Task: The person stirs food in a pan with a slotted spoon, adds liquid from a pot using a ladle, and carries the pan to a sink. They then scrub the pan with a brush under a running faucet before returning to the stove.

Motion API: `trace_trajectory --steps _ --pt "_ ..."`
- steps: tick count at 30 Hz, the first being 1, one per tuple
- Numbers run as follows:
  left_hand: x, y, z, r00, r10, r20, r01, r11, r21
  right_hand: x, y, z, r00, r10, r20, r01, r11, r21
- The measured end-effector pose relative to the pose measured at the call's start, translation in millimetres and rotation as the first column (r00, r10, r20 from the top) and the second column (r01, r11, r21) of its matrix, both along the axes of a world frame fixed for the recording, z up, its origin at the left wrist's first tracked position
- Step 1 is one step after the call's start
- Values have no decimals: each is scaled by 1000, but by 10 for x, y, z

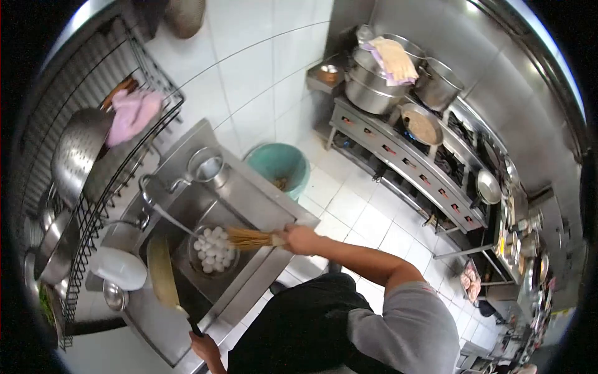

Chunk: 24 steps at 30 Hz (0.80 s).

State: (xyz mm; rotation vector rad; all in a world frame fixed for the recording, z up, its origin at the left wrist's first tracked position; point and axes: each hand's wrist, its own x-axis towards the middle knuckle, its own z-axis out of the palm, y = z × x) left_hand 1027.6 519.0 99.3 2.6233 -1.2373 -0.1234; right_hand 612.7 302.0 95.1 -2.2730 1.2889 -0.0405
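My right hand [298, 240] is closed around the bound end of a bamboo wok brush [249, 238], its bristles pointing left over the sink's edge. In my left hand [204, 348] is the black handle of a frying pan [163, 274], tilted steeply on its side at the left part of the sink [249, 212]. Between pan and brush, a round metal bowl [193, 265] in the basin holds many white eggs [215, 249]. The faucet spout [165, 213] reaches toward them. How the pan's underside meets the sink cannot be seen.
A white jug [118, 268] and a metal ladle [114, 295] lie left of the sink. A strainer pot [207, 166] stands at its far corner, beside a green bin [278, 169]. A wire rack [124, 181] overhangs the left; a stove [398, 156] with pots stands behind.
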Motion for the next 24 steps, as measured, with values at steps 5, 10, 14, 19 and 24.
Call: trace_trajectory --steps 5,10,14,19,24 --pt "117 537 -502 996 -82 46 85 994 -75 1 209 -281 974 -41 222 88 975 -204" --pt "-394 774 -261 967 -68 244 58 997 47 -745 308 -363 676 -180 715 158 983 98" --pt "-1138 671 147 988 -147 -36 134 960 -244 -2084 1029 -195 333 -769 546 -123 539 833" --pt "-2671 -245 910 743 -293 -601 437 894 103 -3400 2602 -659 -56 -936 348 -118 352 928" --pt "-4259 -780 825 427 -505 -750 791 611 39 -3976 4069 -933 -404 -890 210 20 221 975"
